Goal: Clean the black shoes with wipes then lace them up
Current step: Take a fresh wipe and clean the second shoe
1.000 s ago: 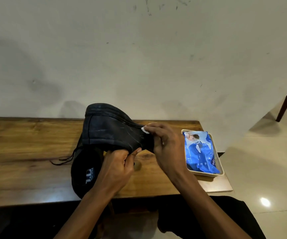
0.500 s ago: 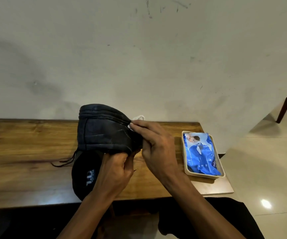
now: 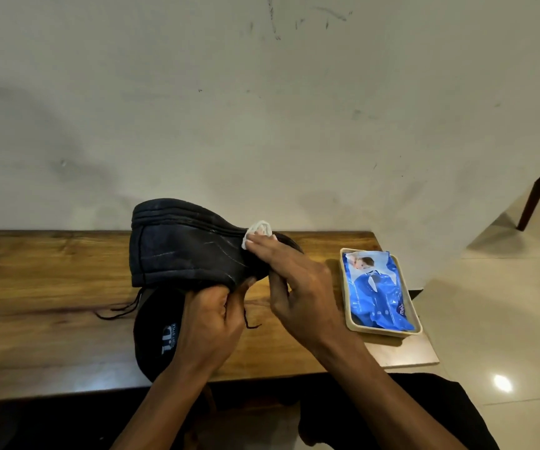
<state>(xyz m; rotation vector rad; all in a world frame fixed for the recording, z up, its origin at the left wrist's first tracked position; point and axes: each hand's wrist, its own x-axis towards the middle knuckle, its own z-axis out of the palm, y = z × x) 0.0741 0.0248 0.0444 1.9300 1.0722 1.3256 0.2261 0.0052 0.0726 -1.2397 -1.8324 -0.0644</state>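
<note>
A black shoe point(image 3: 184, 245) is held on its side above the wooden table point(image 3: 34, 287), its sole edge turned up and away from me. My left hand point(image 3: 211, 323) grips the shoe's lower edge from below. My right hand point(image 3: 294, 280) presses a small white wipe point(image 3: 257, 230) with its fingertips against the shoe's upper right part. A second black shoe point(image 3: 156, 332) lies on the table under my left hand, its printed insole facing up. Loose black laces point(image 3: 119, 311) trail out to the left.
A blue pack of wipes point(image 3: 377, 287) lies in a shallow beige tray point(image 3: 351, 323) at the table's right end. The white wall stands just behind the table. A tiled floor and a wooden furniture leg point(image 3: 535, 196) are to the right.
My right hand slid the wipe leftward along the shoe, then back to the right and slightly up. The shoe tipped a little as my left hand kept its grip.
</note>
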